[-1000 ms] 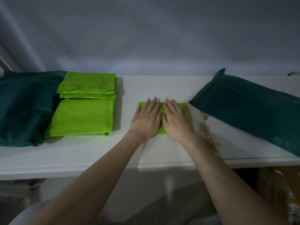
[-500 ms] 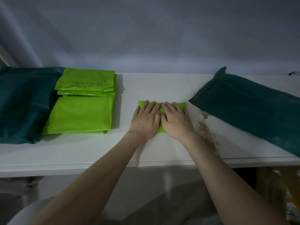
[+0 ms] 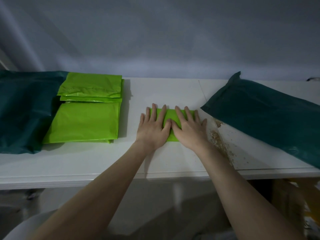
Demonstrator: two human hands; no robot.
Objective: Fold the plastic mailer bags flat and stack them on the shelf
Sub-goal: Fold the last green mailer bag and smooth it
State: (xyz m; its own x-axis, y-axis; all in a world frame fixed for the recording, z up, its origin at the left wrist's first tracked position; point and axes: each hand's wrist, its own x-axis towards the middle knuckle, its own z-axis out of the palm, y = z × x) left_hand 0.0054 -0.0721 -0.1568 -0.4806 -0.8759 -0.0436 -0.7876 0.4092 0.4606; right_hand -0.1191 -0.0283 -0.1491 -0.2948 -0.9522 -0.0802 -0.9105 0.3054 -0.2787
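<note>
Pressure is being put on the small folded lime-green mailer [image 3: 170, 118] in the middle of the white shelf [image 3: 103, 163]. It is being pinned flat under both palms, with green showing only between and past the fingers. The left hand [image 3: 153, 129] is being laid palm-down over the mailer's left half, its fingers [image 3: 153, 113] spread slightly apart and stretched out straight, nothing being gripped. The right hand [image 3: 189, 129] is being pressed onto the right half in the same way, fingers [image 3: 187, 115] fanned apart and flat, the outermost ones reaching just off the mailer's right edge onto the shelf. The two thumbs are being held touching at the centre, on the green plastic.

To the left, well apart from the hands, a stack of folded lime-green mailers [image 3: 86, 122] is being kept, with a second folded pile [image 3: 91, 87] behind it, both overlapping a dark teal bag [image 3: 22, 110]. To the right, another dark teal bag [image 3: 270, 115] is lying near the right hand, beside a patch of brown chipped surface [image 3: 220, 142].
</note>
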